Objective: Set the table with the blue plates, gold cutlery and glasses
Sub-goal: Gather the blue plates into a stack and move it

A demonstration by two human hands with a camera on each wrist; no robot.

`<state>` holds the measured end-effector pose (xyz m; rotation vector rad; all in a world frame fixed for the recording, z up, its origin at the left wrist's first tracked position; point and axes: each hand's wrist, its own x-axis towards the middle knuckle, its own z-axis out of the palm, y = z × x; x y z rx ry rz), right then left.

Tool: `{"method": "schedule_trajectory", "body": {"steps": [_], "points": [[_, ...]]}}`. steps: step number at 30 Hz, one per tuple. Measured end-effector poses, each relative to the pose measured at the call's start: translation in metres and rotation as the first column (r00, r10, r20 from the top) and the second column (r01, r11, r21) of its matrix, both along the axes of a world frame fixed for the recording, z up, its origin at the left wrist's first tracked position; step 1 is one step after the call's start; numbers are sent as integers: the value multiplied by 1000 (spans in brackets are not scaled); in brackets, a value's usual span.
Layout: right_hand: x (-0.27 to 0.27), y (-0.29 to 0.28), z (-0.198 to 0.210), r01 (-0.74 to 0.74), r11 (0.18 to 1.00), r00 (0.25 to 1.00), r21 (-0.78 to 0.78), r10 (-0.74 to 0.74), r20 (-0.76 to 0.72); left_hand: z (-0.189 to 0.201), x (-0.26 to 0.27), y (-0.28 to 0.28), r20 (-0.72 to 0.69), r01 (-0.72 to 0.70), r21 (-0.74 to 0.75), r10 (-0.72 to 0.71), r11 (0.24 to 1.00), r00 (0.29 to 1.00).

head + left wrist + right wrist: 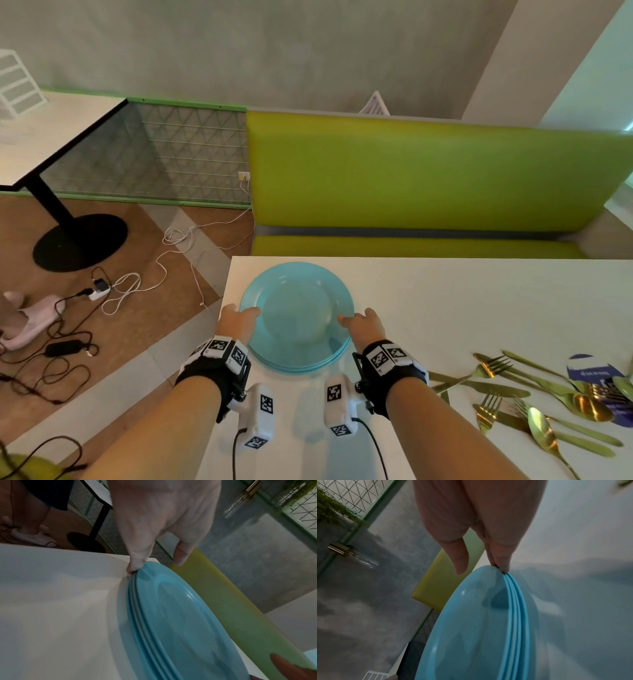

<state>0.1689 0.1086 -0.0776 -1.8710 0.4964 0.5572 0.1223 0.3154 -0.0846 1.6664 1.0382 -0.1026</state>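
Note:
A stack of blue plates (298,315) lies near the far left corner of the white table (445,301). My left hand (243,310) is at the stack's left rim and my right hand (356,317) at its right rim. In the left wrist view the fingertips (135,566) press against the edge of the top plates (180,622), and the thumb hovers just above the rim. The right wrist view shows the same: fingertips (503,568) on the rim of the plates (471,628), thumb raised over it. Gold cutlery (534,404) lies loose at the right. No glasses are in view.
A green bench (428,178) runs behind the table. The table's left edge (222,308) is close to my left hand. A blue packet (592,373) lies under some cutlery. Cables (130,291) and pink slippers (30,322) lie on the floor at the left, by another table (51,137).

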Motion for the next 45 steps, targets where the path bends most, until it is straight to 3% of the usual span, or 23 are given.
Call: {"method": "schedule_trajectory", "body": {"steps": [17,30,34,40,45], "points": [[10,11,1,68,997,998,36,-68,6,-10,11,3,23,-82,-28,83,996,996],[9,8,-3,74,994,997,86,-73,-13,-23,9,3,21,11,-17,-10,1000,1000],[6,1,2,87,994,996,71,-86,-17,-12,6,-8,20,10,77,-12,997,1000],[-7,-39,23,158,975,987,158,-158,-10,13,16,-38,159,-87,319,37,944,987],[-32,-125,54,257,934,966,247,-254,-48,35,32,-104,322,22,346,-140,938,936]]}}
